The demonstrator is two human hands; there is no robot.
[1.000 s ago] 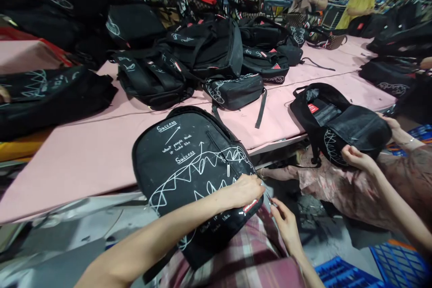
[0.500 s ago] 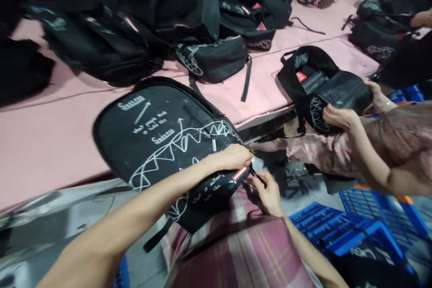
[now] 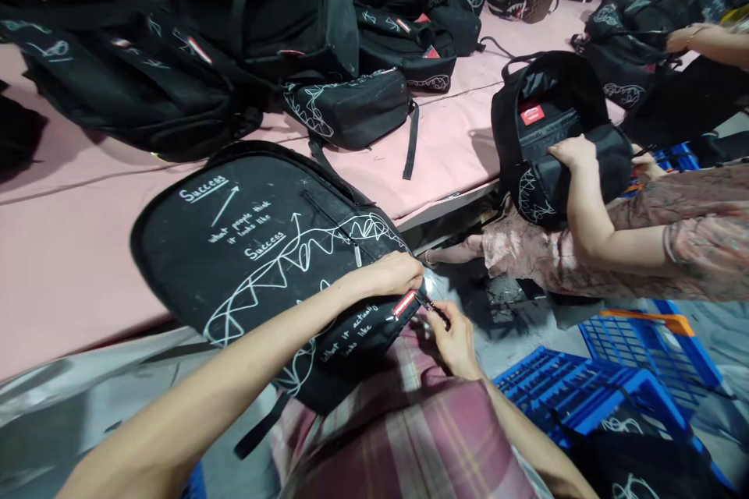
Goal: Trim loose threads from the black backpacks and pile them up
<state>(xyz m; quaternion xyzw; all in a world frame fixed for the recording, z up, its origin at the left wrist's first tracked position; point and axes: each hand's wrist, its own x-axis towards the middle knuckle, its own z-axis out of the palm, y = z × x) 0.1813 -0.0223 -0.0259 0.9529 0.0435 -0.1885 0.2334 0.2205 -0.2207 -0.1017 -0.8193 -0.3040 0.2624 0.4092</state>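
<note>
A black backpack [image 3: 251,230] with white scribbled lines and lettering such as "Success" lies tilted across the pink table edge and my plaid-covered lap. My left hand [image 3: 398,273] is closed on its near right end, just above a small red label [image 3: 405,302]. Close below, my right hand [image 3: 455,339] is closed round a slim black piece with a looped end [image 3: 441,316]. Whether that piece is a small pair of scissors or part of the bag I cannot make out. The piece's tip meets the bag near the label. My left forearm covers part of the printed front.
More black bags [image 3: 351,105] are heaped along the back of the pink table [image 3: 76,249]. At right, a person's hands [image 3: 579,160] work at an open black backpack [image 3: 550,101]. Blue plastic crates [image 3: 562,382] stand on the floor at lower right, with a black bag beside them.
The view has shifted slightly, so my backpack and hands appear further left. The neighbour's backpack has been raised more upright, with one hand now over its opening. My own grip looks the same.
</note>
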